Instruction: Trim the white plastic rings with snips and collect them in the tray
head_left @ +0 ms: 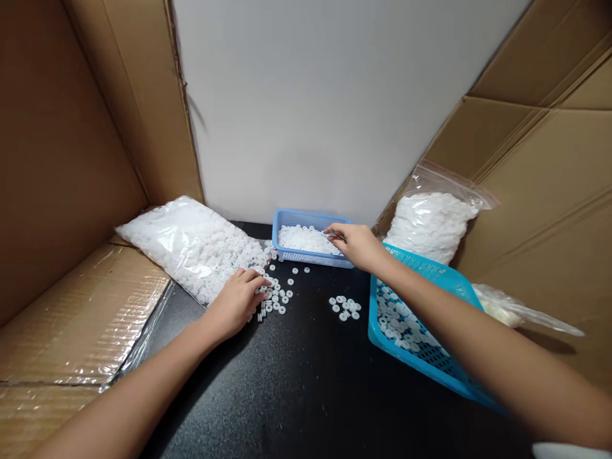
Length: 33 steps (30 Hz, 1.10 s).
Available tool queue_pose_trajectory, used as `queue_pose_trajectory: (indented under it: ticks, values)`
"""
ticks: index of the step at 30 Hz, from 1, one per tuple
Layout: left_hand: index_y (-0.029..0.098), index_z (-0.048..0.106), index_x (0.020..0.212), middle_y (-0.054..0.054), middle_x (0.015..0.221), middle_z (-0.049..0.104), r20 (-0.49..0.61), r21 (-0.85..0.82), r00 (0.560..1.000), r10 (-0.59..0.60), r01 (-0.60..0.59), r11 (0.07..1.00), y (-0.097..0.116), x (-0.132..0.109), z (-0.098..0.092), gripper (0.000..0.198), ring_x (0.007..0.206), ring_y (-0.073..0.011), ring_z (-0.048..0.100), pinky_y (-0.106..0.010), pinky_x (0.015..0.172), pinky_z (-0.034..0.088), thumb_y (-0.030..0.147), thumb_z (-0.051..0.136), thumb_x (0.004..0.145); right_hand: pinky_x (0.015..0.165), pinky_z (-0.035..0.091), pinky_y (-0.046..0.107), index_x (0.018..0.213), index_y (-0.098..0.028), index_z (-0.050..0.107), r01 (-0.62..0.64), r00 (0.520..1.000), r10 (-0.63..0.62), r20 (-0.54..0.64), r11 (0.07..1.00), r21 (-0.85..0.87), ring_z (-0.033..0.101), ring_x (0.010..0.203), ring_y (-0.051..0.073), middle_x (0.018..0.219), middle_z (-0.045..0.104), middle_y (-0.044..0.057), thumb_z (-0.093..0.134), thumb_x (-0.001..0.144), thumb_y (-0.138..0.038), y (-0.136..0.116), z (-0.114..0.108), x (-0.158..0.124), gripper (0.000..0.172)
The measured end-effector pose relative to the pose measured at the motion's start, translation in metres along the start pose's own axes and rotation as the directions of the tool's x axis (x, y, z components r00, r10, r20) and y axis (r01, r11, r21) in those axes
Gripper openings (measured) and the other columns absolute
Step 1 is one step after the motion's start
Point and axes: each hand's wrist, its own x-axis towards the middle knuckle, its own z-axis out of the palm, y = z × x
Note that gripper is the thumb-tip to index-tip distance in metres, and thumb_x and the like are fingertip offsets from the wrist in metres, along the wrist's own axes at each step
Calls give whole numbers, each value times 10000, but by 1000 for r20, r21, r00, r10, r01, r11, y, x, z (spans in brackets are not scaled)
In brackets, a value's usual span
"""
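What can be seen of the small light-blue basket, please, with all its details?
The small basket is light blue, rectangular and open-topped, and looks like plastic, with a smooth rim and perforated walls. It stands upright on the black table, near the pale wall, and holds a heap of small white pieces. The right hand reaches over its right end, hiding part of the rim; whether it touches the basket is unclear.

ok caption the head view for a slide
Left hand at loose white rings on black table; right hand at small blue basket.
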Motion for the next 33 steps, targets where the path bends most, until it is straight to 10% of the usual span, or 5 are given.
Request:
queue_pose_trajectory:
  ticks: [10,24,29,33]
  values:
    - [206,676,948,-82,1013,641,32,-9,997,-68,68,998,18,-8,-2,60,993,-304,588,-430,858,464,157,648,927,858,594,390,1112,-175,705,140,923,-142,358,990,31,710,932,197,1073,729,60,683,980,-256,-45,67,-46,156]
    - [215,652,754,-28,831,596,32,-323,982,-186,186,928,31,-13,-6,153,924,-306,589,-434,876,427,123,771,784,863,596,422,1173,-164,662,6,953,-51,297,989,150,692,992,216,1174,690,74,656,1000,-347,-53,87,-62,252]
    - [219,630,823,-18,828,636,27,-622,952,-306,255,740,35,-11,-3,102,875,-250,597,-395,848,472,283,705,850,696,497,303,860,-161,709,-30,976,-55,212,926,377,559,727,145,835,637,23,709,921,-322,-55,84,-70,172]
    - [192,633,1025,-56,879,733,204,-856,913,-352,341,389,48,-15,0,318,845,-222,693,-390,825,531,468,688,879,543,372,255,951,-160,715,-61,972,-87,216,799,598,418,590,108,725,543,-25,647,931,-478,-61,66,-86,325]
